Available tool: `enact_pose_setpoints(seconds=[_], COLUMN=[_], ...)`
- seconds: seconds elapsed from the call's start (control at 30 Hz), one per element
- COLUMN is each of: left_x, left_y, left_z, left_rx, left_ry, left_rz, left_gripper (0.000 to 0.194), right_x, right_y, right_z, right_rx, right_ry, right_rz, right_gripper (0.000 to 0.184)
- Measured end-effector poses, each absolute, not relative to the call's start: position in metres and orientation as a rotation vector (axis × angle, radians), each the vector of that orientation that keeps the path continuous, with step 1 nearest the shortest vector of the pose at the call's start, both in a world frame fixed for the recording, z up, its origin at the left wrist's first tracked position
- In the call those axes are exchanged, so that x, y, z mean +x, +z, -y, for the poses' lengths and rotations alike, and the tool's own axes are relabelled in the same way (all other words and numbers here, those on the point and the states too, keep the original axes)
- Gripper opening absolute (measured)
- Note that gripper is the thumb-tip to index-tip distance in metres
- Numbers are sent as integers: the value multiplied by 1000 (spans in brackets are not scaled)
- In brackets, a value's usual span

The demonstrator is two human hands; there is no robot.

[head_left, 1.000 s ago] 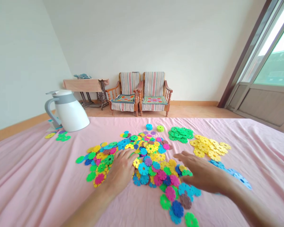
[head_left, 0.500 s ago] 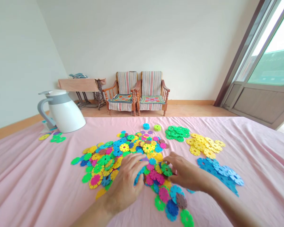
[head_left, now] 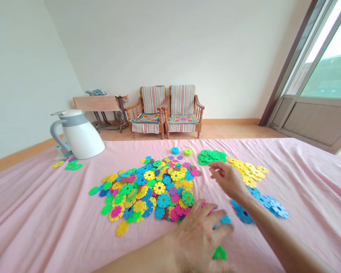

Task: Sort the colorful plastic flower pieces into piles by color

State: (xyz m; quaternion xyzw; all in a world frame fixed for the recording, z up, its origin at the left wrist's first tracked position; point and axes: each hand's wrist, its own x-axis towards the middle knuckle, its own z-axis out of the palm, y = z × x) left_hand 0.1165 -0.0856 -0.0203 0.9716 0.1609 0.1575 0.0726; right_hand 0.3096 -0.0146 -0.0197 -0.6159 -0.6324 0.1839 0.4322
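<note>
Left hand [head_left: 197, 239] drew back, fingers [head_left: 221, 227] touching blue disc [head_left: 225, 220].

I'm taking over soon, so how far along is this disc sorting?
Done: the green pile, yellow pile and blue pile stand apart. In hand: the left hand covers loose discs below the heap; the right hand pinches near the green pile, its contents unclear. Left: the big mixed heap.

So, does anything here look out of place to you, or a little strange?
Yes. A white jug stands on the pink cloth, which looks an odd spot for it. A few yellow and green discs also lie beside it, stray and far from the main heap of discs.
</note>
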Motion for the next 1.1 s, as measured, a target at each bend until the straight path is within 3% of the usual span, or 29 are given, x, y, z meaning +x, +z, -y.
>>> enact_pose_setpoints(seconds=[0.2, 0.37, 0.6, 0.8, 1.1], left_x=[139, 107, 51, 14, -23], left_y=[-32, -30, -18, -16, -29], left_z=[76, 63, 47, 18, -13], left_rx=[3084, 3126, 3018, 2765, 2664], left_ry=[386, 441, 716, 1050, 984], left_rz=[-591, -707, -921, -1310, -1609], left_gripper=[15, 1, 17, 18, 13], right_x=[300, 293, 281, 265, 229], right_y=[-18, -21, -36, -36, -30], right_z=[19, 22, 26, 31, 8], right_rx=[-1541, -1561, -1481, -1424, -1396], right_ry=[419, 360, 304, 344, 219], right_rz=[1607, 1683, 1834, 1904, 2072], right_gripper=[24, 24, 24, 19, 27])
